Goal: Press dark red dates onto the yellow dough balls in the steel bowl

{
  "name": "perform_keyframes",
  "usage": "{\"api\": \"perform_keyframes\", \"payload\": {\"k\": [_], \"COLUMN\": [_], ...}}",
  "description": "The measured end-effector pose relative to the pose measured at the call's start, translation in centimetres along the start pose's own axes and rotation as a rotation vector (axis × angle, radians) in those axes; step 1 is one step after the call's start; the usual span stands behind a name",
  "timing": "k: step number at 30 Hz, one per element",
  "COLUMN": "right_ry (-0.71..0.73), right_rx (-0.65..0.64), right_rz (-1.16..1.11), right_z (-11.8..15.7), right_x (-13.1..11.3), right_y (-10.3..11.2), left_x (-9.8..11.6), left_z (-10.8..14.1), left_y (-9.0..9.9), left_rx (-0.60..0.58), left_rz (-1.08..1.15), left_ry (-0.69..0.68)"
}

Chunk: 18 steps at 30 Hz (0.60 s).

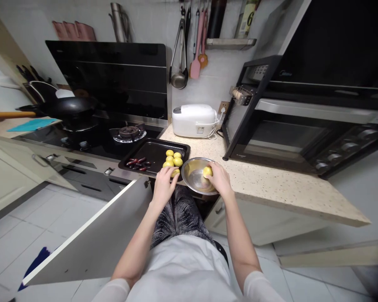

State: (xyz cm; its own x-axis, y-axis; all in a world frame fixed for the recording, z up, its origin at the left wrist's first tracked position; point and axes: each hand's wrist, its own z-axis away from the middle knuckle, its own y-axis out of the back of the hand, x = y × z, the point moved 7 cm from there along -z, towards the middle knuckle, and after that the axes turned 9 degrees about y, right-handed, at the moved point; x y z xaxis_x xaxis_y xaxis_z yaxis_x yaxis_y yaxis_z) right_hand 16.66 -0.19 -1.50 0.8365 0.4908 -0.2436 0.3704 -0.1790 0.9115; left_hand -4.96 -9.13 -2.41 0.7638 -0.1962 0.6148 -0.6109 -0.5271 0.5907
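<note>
Kitchen, gas stove point(102, 140), black wok point(72, 107), oven point(286, 136), hanging utensils point(195, 68), speckled counter point(264, 180)

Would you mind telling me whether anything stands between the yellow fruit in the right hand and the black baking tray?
Yes, the left rim of the metal bowl stands between the yellow fruit in the right hand and the black baking tray. The left hand is close by, at the tray's near edge; nothing else visible intervenes.

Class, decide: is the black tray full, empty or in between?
In between: the black tray holds dark red pieces and yellow balls, with bare surface showing between and behind them.
</note>
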Motion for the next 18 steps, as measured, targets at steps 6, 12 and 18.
{"api": "perform_keyframes", "payload": {"k": [6, 12, 18], "right_ry": [0.001, -0.028, -0.002], "right_rx": [0.005, -0.018, -0.001], "right_rz": [0.012, -0.006, 0.009], "right_z": [-0.1, -0.1, 0.1], "right_x": [0.2, 0.2, -0.1], "right_y": [-0.1, 0.1, 0.1], "left_x": [-3.4, -3.3, -3.6], "left_z": [-0.5, -0.4, -0.2], "left_y": [-0.8, -1.4, -1.9], "left_rx": [-0.011, -0.008, 0.037], "left_rz": [-0.27, -0.287, -0.179], "left_ry": [0.077, 0.068, 0.072]}}
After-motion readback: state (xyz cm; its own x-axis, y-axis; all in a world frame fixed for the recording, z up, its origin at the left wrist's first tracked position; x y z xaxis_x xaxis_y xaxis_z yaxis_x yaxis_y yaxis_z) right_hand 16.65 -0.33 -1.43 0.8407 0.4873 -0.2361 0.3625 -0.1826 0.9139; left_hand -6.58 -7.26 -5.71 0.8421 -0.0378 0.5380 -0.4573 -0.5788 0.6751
